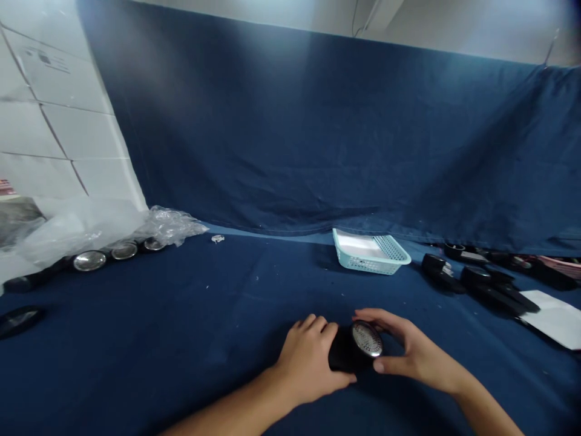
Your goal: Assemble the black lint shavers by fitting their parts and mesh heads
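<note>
A black fabric shaver (347, 353) with a round, perforated metal head (367, 339) lies low in front of me, its head turned up and to the right. Wrapped over the handle end is my left hand (308, 357), fingers on the far side and thumb on the near side. My right hand (411, 351) curves round the head end, with the index finger at the far rim and the thumb at the near rim. The palms hide part of the black body.
A light blue plastic basket (370, 264) holding something white stands at the back. Black devices (483, 284) and a white sheet (556, 315) lie to the right. Leftward are several shiny-headed devices (89, 261), clear plastic bags (91, 227) and white boxes (68, 130). A blue cloth (290, 121) hangs behind.
</note>
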Demonstrator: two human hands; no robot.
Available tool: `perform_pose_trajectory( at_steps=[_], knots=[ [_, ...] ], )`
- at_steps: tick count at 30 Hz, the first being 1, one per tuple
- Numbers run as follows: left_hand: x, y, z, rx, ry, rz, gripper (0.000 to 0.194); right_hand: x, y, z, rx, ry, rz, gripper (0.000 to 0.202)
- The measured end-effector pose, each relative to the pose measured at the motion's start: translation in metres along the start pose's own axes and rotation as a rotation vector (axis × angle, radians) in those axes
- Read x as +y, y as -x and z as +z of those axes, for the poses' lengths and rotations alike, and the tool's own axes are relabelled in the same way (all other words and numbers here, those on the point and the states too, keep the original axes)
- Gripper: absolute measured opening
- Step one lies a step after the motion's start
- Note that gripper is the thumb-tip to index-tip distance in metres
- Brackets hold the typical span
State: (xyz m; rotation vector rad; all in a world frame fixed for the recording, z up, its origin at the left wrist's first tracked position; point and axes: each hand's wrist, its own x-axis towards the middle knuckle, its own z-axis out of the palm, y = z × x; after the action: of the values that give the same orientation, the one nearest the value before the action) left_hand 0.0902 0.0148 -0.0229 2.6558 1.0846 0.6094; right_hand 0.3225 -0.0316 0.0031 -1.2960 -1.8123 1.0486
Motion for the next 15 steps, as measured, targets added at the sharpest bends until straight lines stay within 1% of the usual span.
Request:
perform_pose_trajectory(
  at_steps=[4,10,12,15],
  knots=[
    [-0.002,0.000,0.001,0.009,0.011,0.002,0.067,0.002,0.001,-0.007,-0.054,-0.094,0.019,0.067],
    [-0.002,0.001,0.002,0.006,0.005,0.015,0.067,0.003,0.003,-0.013,-0.104,-0.155,0.052,0.059],
    [-0.002,0.001,0.002,0.004,0.013,0.021,0.067,0.005,0.002,-0.013,-0.103,-0.209,0.064,0.055],
    [-0.003,0.001,0.002,0.005,0.030,0.022,0.068,0.008,0.000,-0.010,-0.052,-0.278,0.083,0.047]
  ],
)
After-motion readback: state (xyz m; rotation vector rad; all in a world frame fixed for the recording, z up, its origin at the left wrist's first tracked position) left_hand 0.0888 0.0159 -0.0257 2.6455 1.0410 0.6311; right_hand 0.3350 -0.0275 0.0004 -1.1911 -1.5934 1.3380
